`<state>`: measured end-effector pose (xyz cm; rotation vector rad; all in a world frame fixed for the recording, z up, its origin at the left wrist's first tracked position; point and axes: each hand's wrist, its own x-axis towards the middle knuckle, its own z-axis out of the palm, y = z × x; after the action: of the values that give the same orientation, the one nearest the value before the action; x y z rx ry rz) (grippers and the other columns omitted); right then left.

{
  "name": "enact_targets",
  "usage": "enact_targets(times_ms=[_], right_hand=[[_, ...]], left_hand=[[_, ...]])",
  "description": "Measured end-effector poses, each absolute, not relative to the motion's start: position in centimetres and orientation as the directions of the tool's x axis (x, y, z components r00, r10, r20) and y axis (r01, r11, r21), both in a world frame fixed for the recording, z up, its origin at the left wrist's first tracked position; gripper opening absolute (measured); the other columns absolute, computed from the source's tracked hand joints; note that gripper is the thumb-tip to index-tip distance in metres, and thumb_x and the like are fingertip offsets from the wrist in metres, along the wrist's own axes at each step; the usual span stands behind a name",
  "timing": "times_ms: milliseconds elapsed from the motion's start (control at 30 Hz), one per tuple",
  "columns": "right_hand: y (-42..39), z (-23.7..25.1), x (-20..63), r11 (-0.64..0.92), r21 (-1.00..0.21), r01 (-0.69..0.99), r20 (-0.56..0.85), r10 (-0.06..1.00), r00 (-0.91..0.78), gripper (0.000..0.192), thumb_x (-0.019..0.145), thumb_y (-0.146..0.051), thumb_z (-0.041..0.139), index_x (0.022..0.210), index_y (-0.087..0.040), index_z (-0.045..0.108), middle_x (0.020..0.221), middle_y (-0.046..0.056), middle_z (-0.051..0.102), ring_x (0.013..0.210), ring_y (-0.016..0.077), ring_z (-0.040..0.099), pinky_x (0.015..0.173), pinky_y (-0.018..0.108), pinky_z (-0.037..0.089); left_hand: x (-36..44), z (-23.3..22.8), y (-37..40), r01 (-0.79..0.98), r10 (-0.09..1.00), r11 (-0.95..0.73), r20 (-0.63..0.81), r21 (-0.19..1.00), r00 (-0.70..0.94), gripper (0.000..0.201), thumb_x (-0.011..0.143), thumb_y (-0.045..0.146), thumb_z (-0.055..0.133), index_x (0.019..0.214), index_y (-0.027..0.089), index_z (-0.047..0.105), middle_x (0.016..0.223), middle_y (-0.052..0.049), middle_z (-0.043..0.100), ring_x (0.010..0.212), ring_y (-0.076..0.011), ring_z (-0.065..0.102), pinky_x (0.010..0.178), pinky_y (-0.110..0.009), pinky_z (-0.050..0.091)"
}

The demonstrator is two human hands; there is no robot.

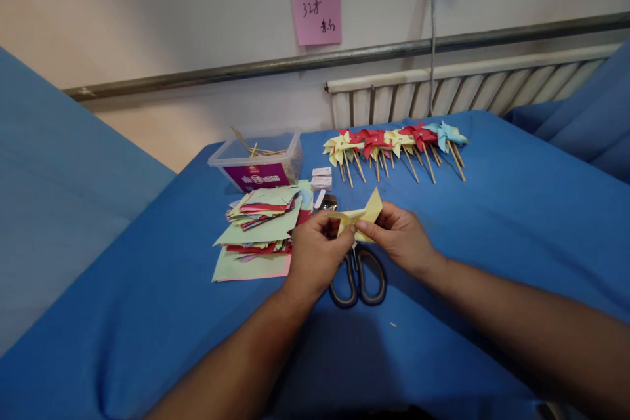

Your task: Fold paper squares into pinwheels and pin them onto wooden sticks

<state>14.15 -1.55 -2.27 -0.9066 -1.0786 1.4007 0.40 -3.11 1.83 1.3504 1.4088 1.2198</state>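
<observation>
Over a table draped in blue cloth (492,223), we hold a half-folded yellow paper pinwheel blank (361,218) between both hands, just above a pair of dark-handled scissors (358,275) lying on the cloth. Our left hand (315,252) pinches the paper's near-left corner between thumb and fingertips; our right hand (399,236) closes thumb and forefinger on its centre, where the points are being drawn in. As we judge it, the work is well under way but far from over: a row of finished paper pinwheels on wooden sticks (394,144), in yellow, red and pale blue, lies along the far side of the table, while a thick, untidy stack of cut coloured paper squares (263,226) waits just left of our hands, touching nothing we hold. The piece in hand has no stick yet; spare wooden sticks poke out of a clear plastic tub with a purple label (258,161) behind the stack, and small white boxes (321,178) sit beside it. The yellow paper looks thin and crisp, one pointed flap standing up toward the right, the others folded flat toward the middle; how many points are already gathered we cannot tell, since our fingers cover the centre. A pink note with handwriting (315,10) hangs on the wall above a radiator (467,88).
</observation>
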Motion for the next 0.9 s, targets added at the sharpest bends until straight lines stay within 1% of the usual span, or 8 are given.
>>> enact_targets(times_ms=[133,233,467,633,767,900], right_hand=[[-1.54,-2.08,14.2,-0.023,-0.947,-0.319,0.021,0.991,-0.133,0.032,0.064,-0.042,0.08,0.083,-0.02,0.065,0.08,0.001,0.072,0.072,0.016,0.065,0.071,0.031,0.051],[-1.52,-2.08,14.26,-0.018,-0.946,-0.324,0.03,0.989,-0.144,0.034,0.065,-0.044,0.079,0.084,-0.02,0.065,0.083,0.001,0.073,0.074,0.0164,0.066,0.073,0.032,0.052],[-1.58,-2.14,14.16,0.015,-0.957,-0.288,0.06,0.987,-0.146,0.029,0.07,-0.043,0.074,0.088,-0.021,0.065,0.083,0.002,0.072,0.076,0.017,0.065,0.074,0.033,0.052],[-1.61,-2.21,14.06,0.043,-0.96,-0.277,0.081,0.989,-0.128,0.026,0.073,-0.04,0.073,0.089,-0.021,0.065,0.083,0.002,0.07,0.078,0.017,0.064,0.075,0.032,0.05],[-1.66,-2.1,14.31,-0.013,-0.954,-0.301,0.036,0.987,-0.159,0.029,0.072,-0.042,0.073,0.089,-0.02,0.065,0.082,0.001,0.07,0.075,0.0166,0.064,0.073,0.031,0.05],[-1.71,-1.98,14.67,-0.067,-0.931,-0.359,0.017,0.974,-0.226,0.027,0.075,-0.043,0.071,0.085,-0.019,0.066,0.077,0.001,0.069,0.072,0.0154,0.063,0.074,0.032,0.049]], left_hand=[[0.39,1.81,-3.08,0.117,0.996,-0.006,0.016,0.993,-0.083,0.014,0.064,0.022,0.075,0.076,0.015,0.071,0.069,-0.001,0.069,0.062,-0.0129,0.062,0.061,-0.023,0.047],[0.41,1.85,-3.07,0.076,0.997,0.004,0.001,0.997,-0.071,0.016,0.063,0.022,0.075,0.078,0.015,0.071,0.072,-0.002,0.071,0.065,-0.0138,0.064,0.063,-0.024,0.049],[0.3,1.83,-3.0,0.079,0.996,-0.001,0.007,0.997,-0.086,0.016,0.062,0.021,0.076,0.076,0.016,0.07,0.069,0.0,0.068,0.062,-0.0125,0.061,0.061,-0.023,0.049],[0.3,1.67,-2.85,0.054,0.998,0.013,-0.009,0.998,-0.065,0.019,0.062,0.023,0.077,0.078,0.015,0.071,0.068,0.0,0.068,0.062,-0.0115,0.06,0.06,-0.022,0.048],[0.29,1.44,-2.68,-0.017,0.997,0.055,-0.056,0.998,-0.058,0.023,0.06,0.026,0.08,0.077,0.014,0.07,0.069,-0.001,0.069,0.063,-0.0127,0.062,0.061,-0.023,0.048],[0.11,1.39,-2.5,-0.06,0.995,0.07,-0.074,0.996,-0.065,0.028,0.056,0.026,0.083,0.076,0.014,0.069,0.071,-0.002,0.07,0.065,-0.0143,0.064,0.063,-0.025,0.05]])
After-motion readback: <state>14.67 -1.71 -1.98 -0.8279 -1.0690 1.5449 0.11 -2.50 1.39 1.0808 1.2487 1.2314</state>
